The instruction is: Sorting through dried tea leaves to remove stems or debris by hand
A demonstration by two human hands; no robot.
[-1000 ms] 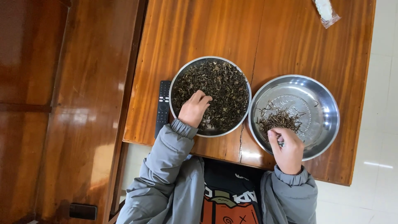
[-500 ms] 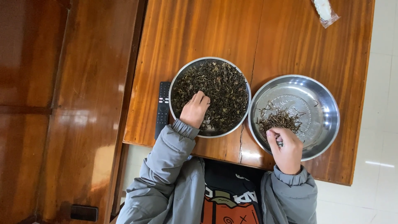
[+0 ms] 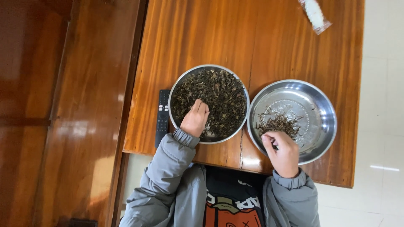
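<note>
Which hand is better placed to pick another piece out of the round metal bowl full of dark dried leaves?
Left. The left hand already rests on the leaves in that full bowl, while the right hand is over the other metal bowl.

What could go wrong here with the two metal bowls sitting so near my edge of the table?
The right bowl sits close to the table edge, and the right hand rests over its near rim; a downward press might tip it and scatter the stems. The left hand in the full bowl could push leaves over the rim onto the remote control.
</note>
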